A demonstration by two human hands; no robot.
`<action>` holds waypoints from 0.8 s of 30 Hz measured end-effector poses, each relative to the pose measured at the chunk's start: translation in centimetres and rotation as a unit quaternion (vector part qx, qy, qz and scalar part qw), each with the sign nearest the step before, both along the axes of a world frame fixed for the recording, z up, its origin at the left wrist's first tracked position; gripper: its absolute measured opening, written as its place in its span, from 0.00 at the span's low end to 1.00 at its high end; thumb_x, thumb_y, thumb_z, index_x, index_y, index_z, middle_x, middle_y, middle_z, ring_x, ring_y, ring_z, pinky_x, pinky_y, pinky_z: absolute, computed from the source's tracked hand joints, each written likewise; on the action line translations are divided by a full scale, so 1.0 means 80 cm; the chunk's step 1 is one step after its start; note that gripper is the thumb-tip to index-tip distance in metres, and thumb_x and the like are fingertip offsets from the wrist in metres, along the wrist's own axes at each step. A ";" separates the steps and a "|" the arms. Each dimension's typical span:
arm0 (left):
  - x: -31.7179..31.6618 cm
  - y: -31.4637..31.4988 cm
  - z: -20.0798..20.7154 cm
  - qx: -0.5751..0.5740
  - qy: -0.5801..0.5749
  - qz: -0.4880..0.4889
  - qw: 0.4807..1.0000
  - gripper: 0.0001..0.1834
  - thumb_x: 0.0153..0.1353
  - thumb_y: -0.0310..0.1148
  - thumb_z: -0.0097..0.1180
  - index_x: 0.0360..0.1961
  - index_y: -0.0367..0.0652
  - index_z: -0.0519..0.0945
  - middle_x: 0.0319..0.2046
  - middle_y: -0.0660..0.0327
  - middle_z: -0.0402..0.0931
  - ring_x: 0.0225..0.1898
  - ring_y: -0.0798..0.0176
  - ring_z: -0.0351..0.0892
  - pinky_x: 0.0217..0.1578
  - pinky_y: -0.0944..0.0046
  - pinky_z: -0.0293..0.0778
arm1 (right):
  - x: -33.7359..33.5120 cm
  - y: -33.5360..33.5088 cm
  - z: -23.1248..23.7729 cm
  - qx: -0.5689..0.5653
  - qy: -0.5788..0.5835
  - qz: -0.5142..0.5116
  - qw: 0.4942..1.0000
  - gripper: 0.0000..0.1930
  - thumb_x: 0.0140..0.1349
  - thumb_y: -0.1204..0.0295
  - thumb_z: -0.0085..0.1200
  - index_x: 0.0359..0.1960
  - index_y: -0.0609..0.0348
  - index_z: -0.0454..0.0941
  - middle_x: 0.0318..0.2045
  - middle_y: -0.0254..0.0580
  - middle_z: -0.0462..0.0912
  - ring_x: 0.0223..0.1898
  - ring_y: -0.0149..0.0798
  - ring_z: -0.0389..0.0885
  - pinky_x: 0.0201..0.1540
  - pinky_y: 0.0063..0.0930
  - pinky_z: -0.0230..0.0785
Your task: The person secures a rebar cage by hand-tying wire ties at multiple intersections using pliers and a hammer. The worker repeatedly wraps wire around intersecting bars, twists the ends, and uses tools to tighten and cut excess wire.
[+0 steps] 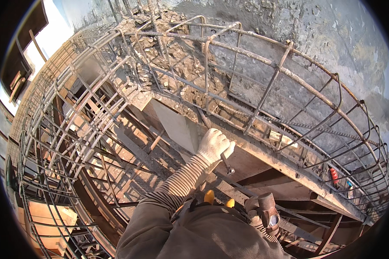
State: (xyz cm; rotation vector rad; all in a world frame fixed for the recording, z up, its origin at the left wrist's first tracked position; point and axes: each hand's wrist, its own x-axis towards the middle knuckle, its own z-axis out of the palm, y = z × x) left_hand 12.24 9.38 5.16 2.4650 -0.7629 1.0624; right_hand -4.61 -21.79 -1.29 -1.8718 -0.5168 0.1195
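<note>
My left hand [212, 146], in a pale work glove, is closed around a steel chisel [226, 163]. The chisel's far end leans against the edge of the ledge under the rebar, and its rounded near end sticks out below my fist. Lower right, close to my body, my right hand [251, 204] grips a hammer, mostly hidden behind the heavy metal hammer head [269, 210]. The hammer head is apart from the chisel.
A rebar cage [276, 67] curves along the grey wall [333, 39]; another cage [69, 116] runs left. Broken rubble [181, 56] lies behind the bars. A red-handled tool [334, 176] and wood piece [283, 139] rest within the right cage. Below are beams and my yellow boots [209, 197].
</note>
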 end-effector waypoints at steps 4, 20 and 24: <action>0.009 -0.007 0.001 0.028 0.046 0.051 0.997 0.16 0.55 0.36 0.63 0.13 0.47 0.77 0.15 0.60 0.75 0.27 0.54 0.78 0.40 0.52 0.73 | 0.032 0.060 -0.018 0.065 0.143 0.001 0.988 0.06 0.70 0.71 0.59 0.37 0.53 0.74 0.31 0.26 0.74 0.32 0.25 0.70 0.32 0.21 0.65; -0.030 0.010 0.010 0.015 -0.035 -0.009 0.999 0.13 0.48 0.33 0.68 0.15 0.48 0.75 0.15 0.63 0.70 0.25 0.55 0.74 0.38 0.52 0.73 | 0.027 0.057 0.029 0.122 0.101 -0.008 0.987 0.20 0.61 0.69 0.65 0.55 0.61 0.80 0.44 0.45 0.88 0.45 0.40 0.88 0.49 0.30 0.78; -0.018 0.009 0.006 0.019 -0.019 -0.018 0.999 0.14 0.49 0.33 0.67 0.12 0.48 0.75 0.14 0.63 0.71 0.25 0.55 0.75 0.37 0.53 0.71 | 0.023 0.055 0.020 0.046 0.029 0.033 0.998 0.09 0.57 0.71 0.66 0.39 0.57 0.83 0.35 0.40 0.87 0.37 0.38 0.87 0.38 0.32 0.78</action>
